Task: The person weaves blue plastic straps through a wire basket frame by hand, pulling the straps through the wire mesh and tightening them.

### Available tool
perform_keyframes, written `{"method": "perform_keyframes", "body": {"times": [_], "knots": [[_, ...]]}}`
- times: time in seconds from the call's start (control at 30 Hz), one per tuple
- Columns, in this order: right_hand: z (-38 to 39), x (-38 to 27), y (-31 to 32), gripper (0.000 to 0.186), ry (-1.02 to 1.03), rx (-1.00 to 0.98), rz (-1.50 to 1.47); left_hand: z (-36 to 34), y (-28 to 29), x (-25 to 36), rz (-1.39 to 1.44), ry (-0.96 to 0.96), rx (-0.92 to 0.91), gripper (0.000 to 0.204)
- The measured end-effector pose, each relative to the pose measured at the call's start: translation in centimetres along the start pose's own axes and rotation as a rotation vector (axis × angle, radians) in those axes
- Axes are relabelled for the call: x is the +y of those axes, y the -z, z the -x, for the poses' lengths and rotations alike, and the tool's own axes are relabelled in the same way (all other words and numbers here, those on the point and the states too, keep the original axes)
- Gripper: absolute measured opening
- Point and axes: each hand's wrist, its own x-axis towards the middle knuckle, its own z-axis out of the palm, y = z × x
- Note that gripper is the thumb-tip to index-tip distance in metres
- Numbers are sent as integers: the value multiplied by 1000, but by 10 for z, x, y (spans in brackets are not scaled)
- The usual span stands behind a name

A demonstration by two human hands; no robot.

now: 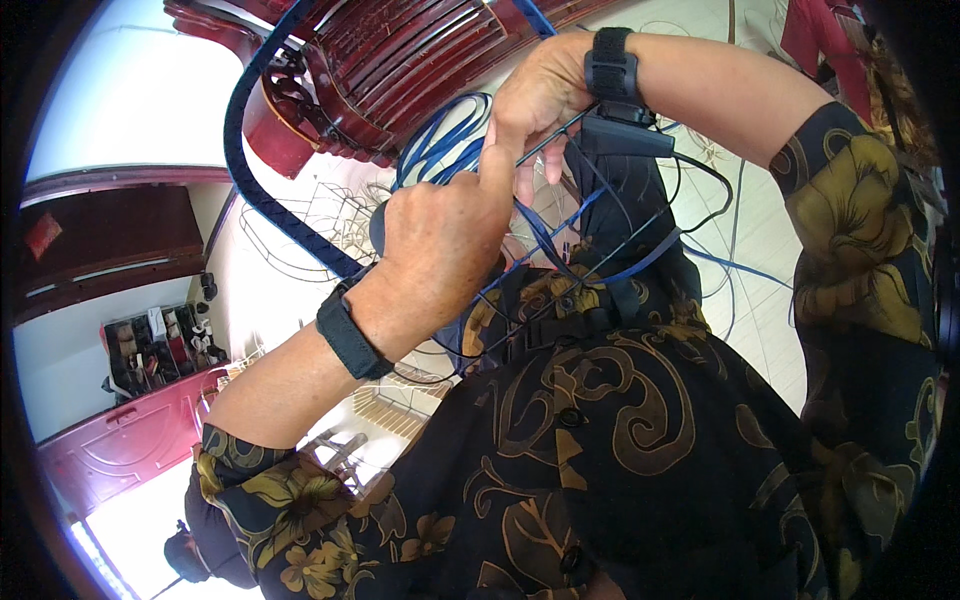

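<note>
A wire frame [630, 237] of dark thin rods rests in my lap, partly laced with flat blue strip [540, 232]. My left hand [440, 235] is closed at the frame's near-left side, its thumb pointing up against the right hand's fingers. What lies inside that fist is hidden. My right hand [540, 100] bends down over the frame's upper rod, its thumb and forefinger pinched where the two hands meet; the strip seems to pass there. Its other fingers curl loosely below. A large blue-wrapped hoop [240, 150] arches from behind my left wrist.
Looped blue strips [440, 145] lie beyond my left hand. A dark red slatted wooden chair [390, 70] stands ahead. Bent bare wires [330, 215] spread over the tiled floor at left. A black device [628, 138] with a cable hangs by my right wrist.
</note>
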Motion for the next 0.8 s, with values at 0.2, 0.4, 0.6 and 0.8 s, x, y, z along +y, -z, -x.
{"method": "perform_keyframes", "body": {"times": [0.2,0.4,0.6,0.8], "knots": [[-18,15,0,18,258,29,-85,-1,4,-2,71,109,-54,24],[-24,21,7,15,295,-34,28,-2,-2,-16,302,103,28,17],[-28,25,6,12,285,-53,-32,-3,-1,-12,198,61,20,14],[-25,20,10,12,286,56,187,-3,4,-7,129,0,12,34]]}}
